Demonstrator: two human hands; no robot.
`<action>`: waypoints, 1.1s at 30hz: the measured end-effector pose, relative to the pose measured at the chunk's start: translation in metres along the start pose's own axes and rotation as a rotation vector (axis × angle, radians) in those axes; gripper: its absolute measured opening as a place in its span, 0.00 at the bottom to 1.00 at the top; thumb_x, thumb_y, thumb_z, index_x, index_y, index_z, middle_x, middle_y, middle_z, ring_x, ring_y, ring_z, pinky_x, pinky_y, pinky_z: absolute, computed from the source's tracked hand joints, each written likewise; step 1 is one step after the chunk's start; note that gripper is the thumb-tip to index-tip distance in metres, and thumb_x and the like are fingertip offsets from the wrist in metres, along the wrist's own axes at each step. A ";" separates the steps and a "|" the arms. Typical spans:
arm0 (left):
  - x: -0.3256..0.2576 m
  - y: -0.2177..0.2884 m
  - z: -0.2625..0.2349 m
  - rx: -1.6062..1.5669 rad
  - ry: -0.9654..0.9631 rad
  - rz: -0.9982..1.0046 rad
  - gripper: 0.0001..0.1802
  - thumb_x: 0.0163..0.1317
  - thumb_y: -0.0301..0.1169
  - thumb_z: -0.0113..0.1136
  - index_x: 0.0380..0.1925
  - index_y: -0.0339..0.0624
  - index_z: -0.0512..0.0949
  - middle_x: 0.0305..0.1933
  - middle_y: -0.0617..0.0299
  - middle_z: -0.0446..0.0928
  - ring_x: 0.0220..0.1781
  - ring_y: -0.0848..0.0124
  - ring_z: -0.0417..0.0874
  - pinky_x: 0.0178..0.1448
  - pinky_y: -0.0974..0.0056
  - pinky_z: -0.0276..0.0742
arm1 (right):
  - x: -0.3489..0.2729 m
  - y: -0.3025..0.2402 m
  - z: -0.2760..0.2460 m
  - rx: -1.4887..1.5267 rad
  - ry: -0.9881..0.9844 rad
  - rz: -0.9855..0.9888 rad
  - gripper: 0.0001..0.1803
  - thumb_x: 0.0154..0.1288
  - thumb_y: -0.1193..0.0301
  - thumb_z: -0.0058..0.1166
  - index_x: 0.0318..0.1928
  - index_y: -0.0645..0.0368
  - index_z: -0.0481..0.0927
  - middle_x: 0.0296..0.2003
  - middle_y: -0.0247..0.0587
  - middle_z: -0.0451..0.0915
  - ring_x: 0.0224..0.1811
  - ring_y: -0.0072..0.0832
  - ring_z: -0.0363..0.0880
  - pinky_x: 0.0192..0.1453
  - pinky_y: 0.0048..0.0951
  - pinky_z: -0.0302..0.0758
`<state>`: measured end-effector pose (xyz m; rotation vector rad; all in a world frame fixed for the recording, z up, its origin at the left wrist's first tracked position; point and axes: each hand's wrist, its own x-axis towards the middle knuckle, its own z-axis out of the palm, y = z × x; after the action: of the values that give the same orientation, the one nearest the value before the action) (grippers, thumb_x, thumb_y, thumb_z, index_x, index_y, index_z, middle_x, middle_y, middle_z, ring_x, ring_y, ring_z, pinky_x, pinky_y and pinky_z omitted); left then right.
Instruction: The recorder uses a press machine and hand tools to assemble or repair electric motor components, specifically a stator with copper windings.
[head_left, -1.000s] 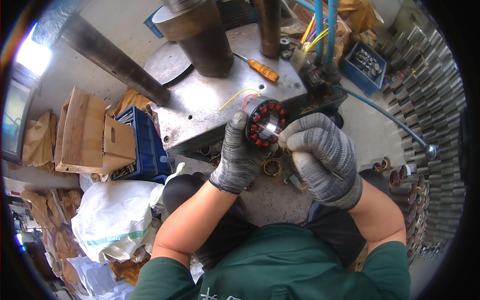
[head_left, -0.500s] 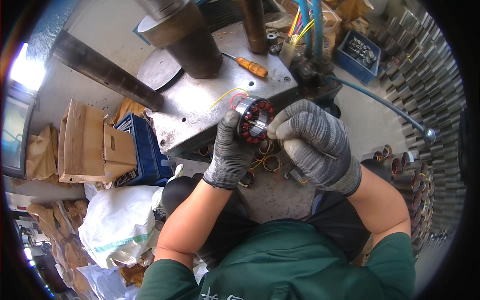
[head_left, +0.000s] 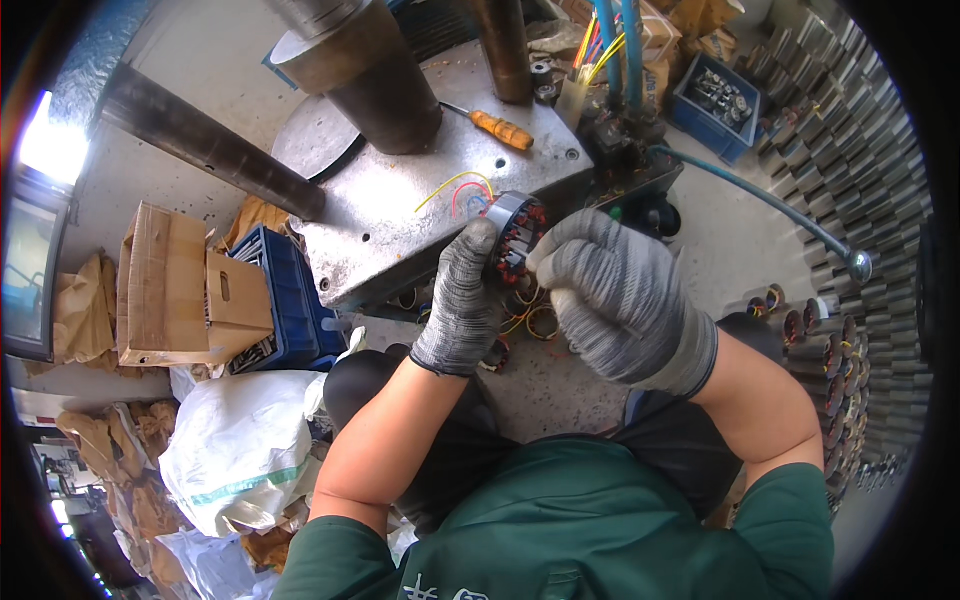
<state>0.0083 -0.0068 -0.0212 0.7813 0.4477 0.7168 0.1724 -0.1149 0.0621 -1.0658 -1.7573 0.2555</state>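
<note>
Clerk: Step in hand, as you read it remotely?

Operator: Close work at the wound face of one stator, I judge. Left hand, one: gripping that stator up at the near edge of the tabletop. Right hand, one: fingers curled together just beside the face; whether they pinch anything, I cannot tell from my view.

Clerk: And the next move calls for?

Operator: To my mind, a steady left hold and a fine, straight right-hand motion, clear of the windings.

Clerk: Counts, left to right?

Operator: I list them. Cardboard carton, left: one. White sack, near left: one. Blue crate, beside the carton: one. Steel columns, far side: three. Lead wires, off the held piece: three; yellow, red, blue. Screwdriver, orange-handled, far of the hands: one. Blue bin of metal parts, far right: one. Metal cores, stacked, right: too many to count.
</note>
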 end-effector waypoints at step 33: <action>-0.005 0.028 0.006 -0.710 -0.206 -0.217 0.52 0.64 0.77 0.48 0.69 0.43 0.74 0.63 0.51 0.81 0.57 0.55 0.84 0.49 0.52 0.88 | -0.008 0.001 0.013 0.388 0.153 0.102 0.09 0.65 0.83 0.59 0.45 0.64 0.83 0.47 0.50 0.85 0.47 0.38 0.90 0.54 0.37 0.86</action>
<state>-0.0033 0.0004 0.0046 0.1290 0.0677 0.5298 0.1628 -0.1165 0.0496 -0.8676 -1.4442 0.5406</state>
